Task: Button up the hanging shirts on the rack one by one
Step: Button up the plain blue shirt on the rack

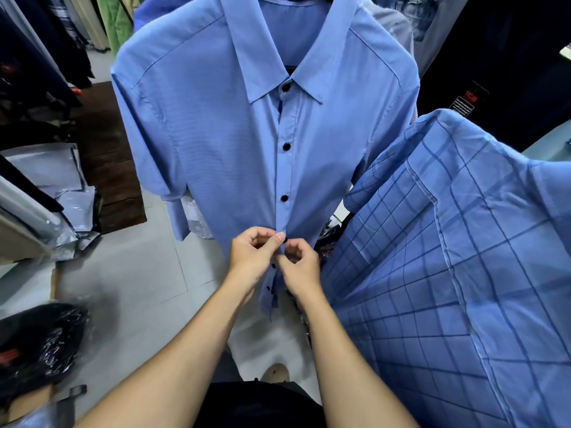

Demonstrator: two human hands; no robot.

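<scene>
At the placket of the smooth blue shirt (216, 143), hanging lengthwise downward; left hand (251, 257) and right hand (298, 267) pinch one dark round button (285, 240).

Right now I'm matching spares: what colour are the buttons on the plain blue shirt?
Black buttons, clearest in the head view.

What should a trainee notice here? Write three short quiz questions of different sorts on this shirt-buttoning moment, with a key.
1. True or false: the plain blue shirt is fully buttoned down to its hem.
2. Multiple choice: where are the left hand and right hand working? A) at the collar B) at the fourth button down the placket C) on the checked shirt
3. Fill in: the buttons on the plain shirt are ____ in colour.

Key:
1. False; two buttons below the hands are still undone.
2. B; both hands pinch the placket there.
3. Dark, black or navy.
</scene>
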